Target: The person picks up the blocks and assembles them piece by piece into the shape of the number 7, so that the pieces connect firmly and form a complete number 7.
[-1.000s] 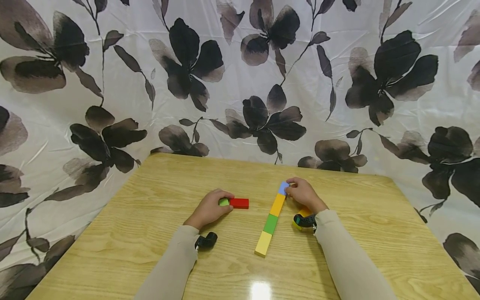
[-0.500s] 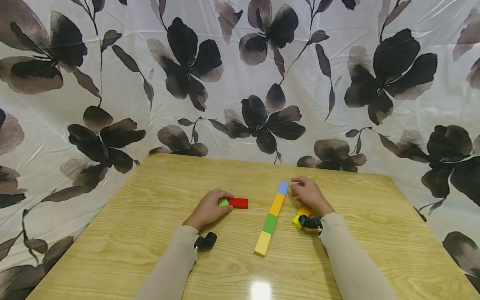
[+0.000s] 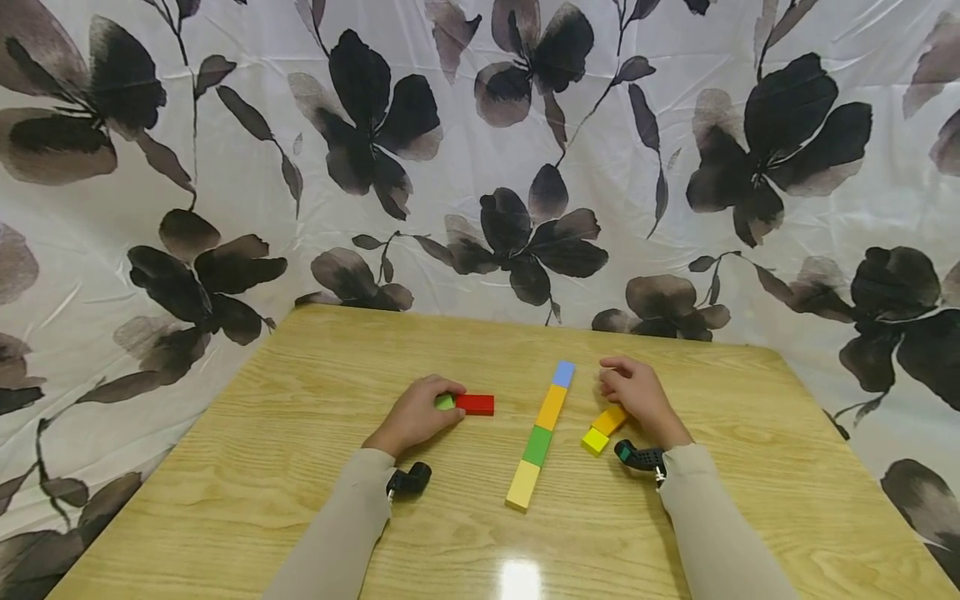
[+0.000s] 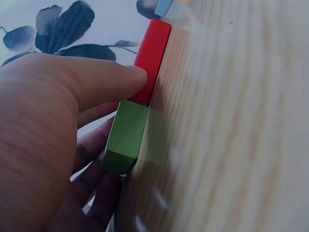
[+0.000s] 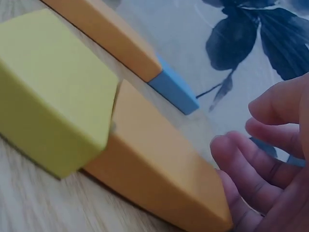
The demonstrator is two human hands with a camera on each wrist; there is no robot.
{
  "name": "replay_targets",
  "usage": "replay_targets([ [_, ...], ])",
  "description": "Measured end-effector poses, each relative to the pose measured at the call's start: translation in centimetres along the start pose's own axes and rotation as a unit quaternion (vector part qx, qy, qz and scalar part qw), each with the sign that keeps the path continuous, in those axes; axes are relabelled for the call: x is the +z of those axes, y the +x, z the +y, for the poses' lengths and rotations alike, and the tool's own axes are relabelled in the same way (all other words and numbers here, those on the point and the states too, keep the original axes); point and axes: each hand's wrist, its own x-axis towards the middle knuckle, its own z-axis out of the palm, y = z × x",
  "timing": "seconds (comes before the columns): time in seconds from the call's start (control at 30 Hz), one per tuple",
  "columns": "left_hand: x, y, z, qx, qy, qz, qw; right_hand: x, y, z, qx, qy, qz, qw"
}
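The right grip (image 3: 637, 396), released, has drawn away from the blue block (image 3: 564, 374), which seems settled in its row (image 3: 537, 446), while the left grip (image 3: 417, 412) pinches the red block (image 3: 478, 405).

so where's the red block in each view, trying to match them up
Head: red block near mid-width, below centre, its left end pinched by the left hand.
Left wrist: upper middle, end to end with the light green block.
Right wrist: not in it.
Shared landmark: blue block, in all three, cut off by the left wrist view's top edge.
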Motion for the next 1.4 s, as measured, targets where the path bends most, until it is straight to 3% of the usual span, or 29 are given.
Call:
replay_targets([
  [0.3,0.3,0.4,1.4,0.004,0.049,-0.011,0.9987,-1.4,-1.6,0.7,-0.008,0.028,0.028,0.9992],
  [0.57,0.3,1.3,2.3,0.014,0.059,-0.021,0.998,-2.3,-2.5,1.3,-0.021,0.015,0.047,0.9986],
  [0.97,0.5,1.7,2.1,0.027,0.051,-0.031,0.9979,-3.4,-4.4,2.4,-0.009,0.015,0.047,0.9987],
  [1.13,0.1,1.7,1.7,0.03,0.046,-0.036,0.9979,-3.1,-4.2,2.4,-0.006,0.026,0.047,0.9985],
  [1.4,0.4,1.1,1.9,0.011,0.075,-0.027,0.9967,-2.5,-4.1,2.5,-0.013,-0.008,0.009,0.9998],
])
